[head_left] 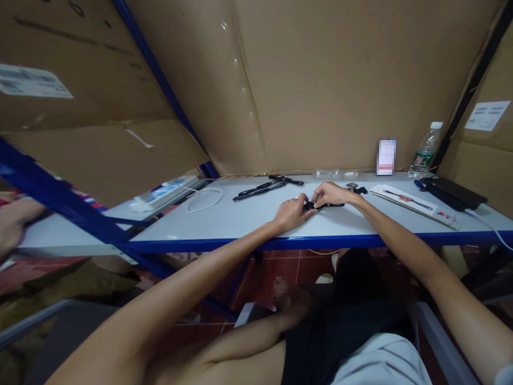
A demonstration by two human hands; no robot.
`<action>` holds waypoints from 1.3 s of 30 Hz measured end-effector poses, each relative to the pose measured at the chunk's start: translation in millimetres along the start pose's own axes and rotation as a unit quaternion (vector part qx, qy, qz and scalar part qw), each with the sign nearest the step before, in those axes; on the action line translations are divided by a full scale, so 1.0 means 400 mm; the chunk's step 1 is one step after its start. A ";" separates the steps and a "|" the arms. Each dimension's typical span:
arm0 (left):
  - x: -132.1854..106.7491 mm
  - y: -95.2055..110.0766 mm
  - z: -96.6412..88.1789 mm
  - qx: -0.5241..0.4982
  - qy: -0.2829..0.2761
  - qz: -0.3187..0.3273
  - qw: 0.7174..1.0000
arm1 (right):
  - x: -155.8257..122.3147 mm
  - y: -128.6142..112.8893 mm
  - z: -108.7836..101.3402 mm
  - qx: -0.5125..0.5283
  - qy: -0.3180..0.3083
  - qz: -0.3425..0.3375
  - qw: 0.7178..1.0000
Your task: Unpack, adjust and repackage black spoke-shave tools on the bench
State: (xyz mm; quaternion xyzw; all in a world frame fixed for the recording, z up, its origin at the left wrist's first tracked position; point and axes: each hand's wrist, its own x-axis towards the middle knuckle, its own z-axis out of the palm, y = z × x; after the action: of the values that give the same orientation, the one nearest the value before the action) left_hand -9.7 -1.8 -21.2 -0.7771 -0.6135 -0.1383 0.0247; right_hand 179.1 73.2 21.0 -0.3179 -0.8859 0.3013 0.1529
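Near the middle of the table, my left hand (291, 213) rests low with its fingers closed on a dark black strap (336, 205). My right hand (329, 193) comes in from the right and pinches the same strap, close to the left fingertips. Part of the strap lies on the tabletop; the piece between my fingers is mostly hidden. Behind and to the left, a bundle of black straps (262, 188) lies flat. Just beyond my right hand is a small black piece with a strap end (356, 189).
On the right lie a flat printed package (412, 203) and a black case (455, 193). A bottle (422, 155) and a phone (386, 156) stand against the cardboard. A white cable (204, 198) curls at left, near a power strip (166, 192). Another person's hand (16, 219) shows far left.
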 end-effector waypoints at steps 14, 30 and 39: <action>0.000 0.000 0.004 -0.004 0.009 0.007 1.000 | 0.004 -0.006 0.014 -0.045 0.128 -0.025 0.990; 0.003 -0.002 0.009 -0.006 0.015 0.013 1.000 | 0.001 -0.012 0.009 -0.060 0.188 -0.006 0.980; 0.001 -0.002 0.006 -0.002 0.010 0.011 1.000 | -0.005 -0.028 0.040 0.037 0.082 -0.026 0.996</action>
State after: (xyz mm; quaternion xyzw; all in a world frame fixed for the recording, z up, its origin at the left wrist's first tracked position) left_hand -10.1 -0.6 -23.6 -0.7823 -0.6047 -0.1465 0.0310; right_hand 167.9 57.9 15.5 -0.3129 -0.8665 0.3029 0.2440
